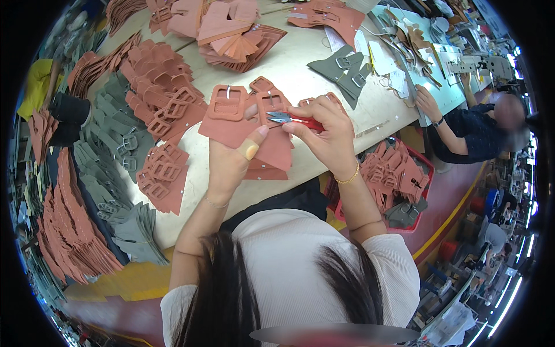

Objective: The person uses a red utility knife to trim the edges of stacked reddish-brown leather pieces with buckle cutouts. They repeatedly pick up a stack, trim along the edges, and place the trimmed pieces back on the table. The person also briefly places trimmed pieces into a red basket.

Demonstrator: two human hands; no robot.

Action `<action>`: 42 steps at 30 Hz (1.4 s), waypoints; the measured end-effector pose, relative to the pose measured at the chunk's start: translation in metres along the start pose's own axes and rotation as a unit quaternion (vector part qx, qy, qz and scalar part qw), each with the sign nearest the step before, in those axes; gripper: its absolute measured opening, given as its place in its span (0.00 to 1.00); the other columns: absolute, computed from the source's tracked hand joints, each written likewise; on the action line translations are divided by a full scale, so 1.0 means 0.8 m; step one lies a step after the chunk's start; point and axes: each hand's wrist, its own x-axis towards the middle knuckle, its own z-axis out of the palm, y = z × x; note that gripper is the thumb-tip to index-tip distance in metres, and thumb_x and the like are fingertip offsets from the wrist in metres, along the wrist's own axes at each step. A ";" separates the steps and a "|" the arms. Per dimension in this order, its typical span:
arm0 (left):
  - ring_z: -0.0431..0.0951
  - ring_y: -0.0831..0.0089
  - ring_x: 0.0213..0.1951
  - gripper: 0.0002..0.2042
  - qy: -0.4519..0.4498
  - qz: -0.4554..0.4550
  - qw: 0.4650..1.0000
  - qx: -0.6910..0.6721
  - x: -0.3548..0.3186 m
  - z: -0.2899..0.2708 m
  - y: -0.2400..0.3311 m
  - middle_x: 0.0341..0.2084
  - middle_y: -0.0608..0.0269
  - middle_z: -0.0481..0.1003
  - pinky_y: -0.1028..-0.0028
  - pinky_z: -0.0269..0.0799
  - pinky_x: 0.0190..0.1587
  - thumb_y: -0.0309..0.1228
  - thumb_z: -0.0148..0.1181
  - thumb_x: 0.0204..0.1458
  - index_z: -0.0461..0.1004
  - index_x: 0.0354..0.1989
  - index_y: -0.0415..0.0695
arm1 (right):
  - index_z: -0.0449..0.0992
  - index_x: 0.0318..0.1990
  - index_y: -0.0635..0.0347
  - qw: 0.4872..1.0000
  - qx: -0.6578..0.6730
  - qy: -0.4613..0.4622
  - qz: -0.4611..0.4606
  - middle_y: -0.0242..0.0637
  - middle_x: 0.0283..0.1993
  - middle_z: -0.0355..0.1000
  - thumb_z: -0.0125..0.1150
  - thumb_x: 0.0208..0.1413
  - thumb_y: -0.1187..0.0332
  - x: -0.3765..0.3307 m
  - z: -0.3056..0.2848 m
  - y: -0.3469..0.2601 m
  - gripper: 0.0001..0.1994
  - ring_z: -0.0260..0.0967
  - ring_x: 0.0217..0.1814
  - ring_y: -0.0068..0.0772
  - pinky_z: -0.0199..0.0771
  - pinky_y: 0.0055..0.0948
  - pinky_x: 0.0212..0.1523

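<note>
My left hand (230, 163) grips a terracotta leather strap piece (272, 146) with covered square buckles, its thumb lying on the front near the right buckle (269, 103). A light patch is wrapped on that thumb. My right hand (330, 128) is closed around red-handled thread snips (311, 124), whose metal blades point left against the lower part of the right buckle. A second buckle (228, 103) stands at the piece's left side. More terracotta leather shows behind and below the held piece; how many layers are in my hand I cannot tell.
Terracotta buckled pieces (163, 170) and grey-green ones (121, 144) lie in overlapping rows at left. Other stacks (240, 43) lie at the far side, with green pieces (342, 75) to the right. A red crate (426, 168) stands right of the table. A person (471, 136) sits beyond at a sewing machine (480, 66).
</note>
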 end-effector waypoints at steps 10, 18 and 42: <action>0.74 0.73 0.47 0.21 0.029 0.049 0.992 0.109 0.004 0.009 -0.016 0.48 0.53 0.73 0.74 0.70 0.51 0.21 0.59 0.52 0.65 0.55 0.30 | 0.79 0.35 0.63 0.994 -0.082 0.051 -0.041 0.38 0.30 0.70 0.73 0.41 0.70 -0.007 0.005 0.002 0.13 0.67 0.31 0.31 0.65 0.23 0.31; 0.72 0.72 0.50 0.23 0.029 0.051 0.996 0.068 0.008 0.010 -0.018 0.50 0.54 0.71 0.74 0.68 0.53 0.23 0.59 0.53 0.64 0.57 0.30 | 0.75 0.38 0.62 0.972 0.175 0.109 0.114 0.31 0.30 0.67 0.71 0.46 0.67 -0.014 0.020 0.015 0.14 0.65 0.32 0.23 0.63 0.23 0.33; 0.74 0.71 0.47 0.21 0.049 -0.130 0.983 -0.120 0.015 0.001 -0.027 0.49 0.53 0.70 0.73 0.73 0.49 0.27 0.56 0.57 0.62 0.57 0.33 | 0.78 0.31 0.49 0.988 -0.006 0.087 -0.128 0.23 0.34 0.73 0.65 0.41 0.74 -0.013 0.029 0.008 0.08 0.69 0.37 0.22 0.58 0.28 0.43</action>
